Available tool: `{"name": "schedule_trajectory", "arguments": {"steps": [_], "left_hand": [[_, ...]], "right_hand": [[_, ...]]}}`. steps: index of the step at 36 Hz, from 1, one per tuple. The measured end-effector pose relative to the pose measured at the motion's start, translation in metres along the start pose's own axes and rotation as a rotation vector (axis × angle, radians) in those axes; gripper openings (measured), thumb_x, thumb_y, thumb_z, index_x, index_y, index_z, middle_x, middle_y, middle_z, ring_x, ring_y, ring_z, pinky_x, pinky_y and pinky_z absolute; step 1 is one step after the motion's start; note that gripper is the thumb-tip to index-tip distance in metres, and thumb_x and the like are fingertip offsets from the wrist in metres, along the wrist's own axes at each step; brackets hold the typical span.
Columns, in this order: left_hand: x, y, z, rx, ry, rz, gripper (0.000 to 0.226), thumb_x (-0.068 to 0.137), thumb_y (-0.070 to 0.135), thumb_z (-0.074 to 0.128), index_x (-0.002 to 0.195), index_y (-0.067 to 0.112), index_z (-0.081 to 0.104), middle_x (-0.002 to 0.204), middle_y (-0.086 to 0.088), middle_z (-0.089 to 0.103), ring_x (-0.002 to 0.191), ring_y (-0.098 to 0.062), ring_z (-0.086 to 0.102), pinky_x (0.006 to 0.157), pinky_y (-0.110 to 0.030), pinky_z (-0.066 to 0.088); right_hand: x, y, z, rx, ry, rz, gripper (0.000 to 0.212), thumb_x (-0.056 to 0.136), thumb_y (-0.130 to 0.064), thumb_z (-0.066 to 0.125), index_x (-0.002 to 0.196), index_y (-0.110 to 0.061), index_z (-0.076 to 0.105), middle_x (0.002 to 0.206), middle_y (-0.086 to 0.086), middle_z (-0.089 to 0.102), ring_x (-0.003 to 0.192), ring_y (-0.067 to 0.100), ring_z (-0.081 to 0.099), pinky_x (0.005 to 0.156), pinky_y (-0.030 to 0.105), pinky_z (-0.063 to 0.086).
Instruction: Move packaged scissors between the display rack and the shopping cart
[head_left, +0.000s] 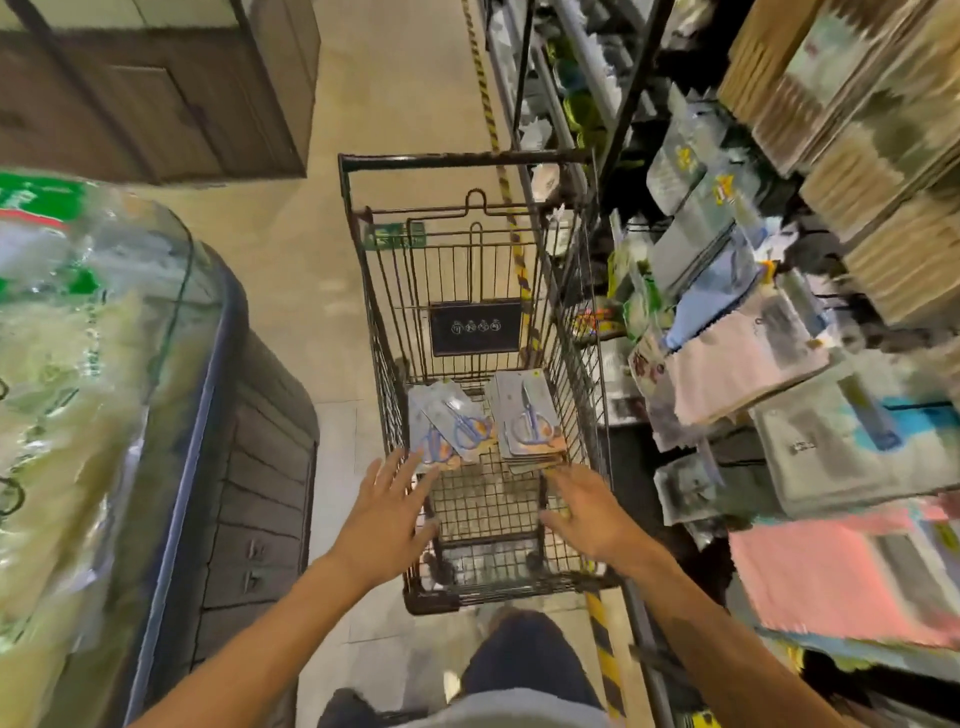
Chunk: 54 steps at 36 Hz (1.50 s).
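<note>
- Dark trousers (524, 670) of the person show at the bottom edge, directly behind the cart.
- Left hand (387, 512) reaches over the near-left part of the shopping cart (470, 161); fingers (402, 470) straight and spread, gripping nothing, tips close to the left packages; contact cannot be confirmed.
- Right hand (584, 512) reaches over the near-right part of the cart; fingers (558, 480) extended and relaxed, holding nothing, tips just beside the near edge of the right stack.
- Left pile of packaged scissors (452, 428) lies loosely fanned on the basket floor, blue handles visible.
- Right stack of packaged scissors (530, 421) lies neatly piled on the basket floor beside the right wall, apart from the left pile.
- Black placard (475, 327) hangs on the far inner wall of the cart.
- Display rack (769, 332) stands along the right side of the cart, holding hanging packaged goods; detail blurred.
- Rounded display case (104, 395) stands to the left, contents blurred.
- Yellow-black striped tape (488, 119) runs along the floor beside the rack.
</note>
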<state>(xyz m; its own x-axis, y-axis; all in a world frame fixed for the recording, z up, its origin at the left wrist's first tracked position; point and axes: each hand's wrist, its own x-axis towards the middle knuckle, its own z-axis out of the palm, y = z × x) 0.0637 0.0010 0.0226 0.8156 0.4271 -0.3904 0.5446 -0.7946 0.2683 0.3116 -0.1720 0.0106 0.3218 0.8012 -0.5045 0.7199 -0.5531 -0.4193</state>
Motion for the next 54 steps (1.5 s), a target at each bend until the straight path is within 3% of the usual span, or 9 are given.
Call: {"name": "schedule_trajectory", "arguments": {"steps": [5,10,17,29,33,40,43,48,54], "left_hand": [[0.073,0.012,0.026,-0.042,-0.058,-0.057,0.07,0.096,0.05,0.034,0.16,0.022,0.023,0.167,-0.014,0.017,0.155,-0.04,0.016,0.126,-0.046,0.003],[0.123,0.016,0.052,-0.105,-0.178,-0.131,0.086,0.087,0.062,0.005,0.162,0.018,-0.001,0.168,-0.008,-0.002,0.157,-0.038,-0.002,0.122,-0.045,-0.01],[0.185,-0.01,0.109,-0.125,-0.242,-0.147,0.078,0.094,0.057,0.022,0.158,0.015,0.033,0.164,-0.017,0.03,0.152,-0.042,0.024,0.123,-0.056,0.024],[0.258,-0.053,0.188,-0.204,-0.327,-0.231,0.071,0.106,0.051,0.034,0.163,0.028,-0.002,0.169,0.002,-0.018,0.155,-0.024,-0.02,0.128,-0.041,-0.007],[0.27,-0.061,0.195,-0.212,-0.285,-0.216,0.075,0.105,0.049,0.039,0.163,0.027,-0.002,0.171,0.001,-0.012,0.157,-0.026,-0.012,0.127,-0.038,-0.007],[0.285,-0.07,0.192,-0.161,-0.31,-0.156,0.074,0.106,0.048,0.037,0.163,0.023,-0.004,0.171,-0.006,-0.009,0.157,-0.027,-0.012,0.126,-0.037,-0.009],[0.288,-0.072,0.185,-0.217,-0.296,-0.162,0.073,0.106,0.046,0.039,0.163,0.024,-0.001,0.171,-0.004,-0.006,0.157,-0.027,-0.009,0.124,-0.035,-0.008],[0.286,-0.082,0.192,-0.253,-0.242,-0.155,0.069,0.095,0.048,0.041,0.156,0.015,0.036,0.163,-0.014,0.032,0.151,-0.039,0.029,0.122,-0.055,0.029],[0.291,-0.083,0.186,-0.278,-0.23,-0.158,0.067,0.103,0.038,0.048,0.161,0.022,0.02,0.17,-0.005,0.015,0.157,-0.03,0.011,0.122,-0.033,-0.001]], "right_hand": [[0.049,0.029,0.001,0.084,-0.047,0.055,0.071,0.095,-0.051,0.054,0.157,-0.024,0.032,0.164,0.006,0.029,0.155,0.03,0.016,0.123,0.047,0.022],[0.097,0.059,0.013,0.106,-0.089,0.085,0.064,0.1,-0.034,0.06,0.156,-0.021,0.032,0.153,0.005,0.041,0.143,0.022,0.037,0.109,0.023,0.027],[0.156,0.093,0.059,0.156,-0.072,0.171,0.062,0.099,-0.032,0.06,0.153,-0.012,0.036,0.158,0.01,0.036,0.147,0.027,0.03,0.12,0.032,0.018],[0.27,0.137,0.121,0.303,0.174,0.202,0.062,0.085,-0.036,0.062,0.135,0.0,0.052,0.136,0.019,0.051,0.125,0.029,0.048,0.11,0.035,0.037],[0.317,0.145,0.124,0.328,0.263,0.228,0.059,0.087,-0.021,0.072,0.138,-0.001,0.048,0.131,0.018,0.052,0.11,0.02,0.055,0.087,0.033,0.057],[0.355,0.138,0.133,0.318,0.353,0.382,0.076,0.079,-0.048,0.064,0.139,-0.005,0.042,0.137,0.018,0.047,0.126,0.036,0.046,0.104,0.051,0.044],[0.358,0.133,0.137,0.36,0.381,0.436,0.084,0.079,-0.035,0.079,0.147,-0.012,0.035,0.145,0.016,0.042,0.132,0.037,0.045,0.104,0.054,0.047],[0.355,0.13,0.131,0.455,0.503,0.51,0.098,0.067,-0.028,0.092,0.146,-0.023,0.035,0.139,0.004,0.043,0.123,0.015,0.037,0.099,0.038,0.044],[0.359,0.126,0.12,0.679,0.483,0.592,0.094,0.069,-0.024,0.092,0.147,-0.027,0.04,0.126,-0.007,0.05,0.112,0.013,0.054,0.088,0.032,0.052]]}}
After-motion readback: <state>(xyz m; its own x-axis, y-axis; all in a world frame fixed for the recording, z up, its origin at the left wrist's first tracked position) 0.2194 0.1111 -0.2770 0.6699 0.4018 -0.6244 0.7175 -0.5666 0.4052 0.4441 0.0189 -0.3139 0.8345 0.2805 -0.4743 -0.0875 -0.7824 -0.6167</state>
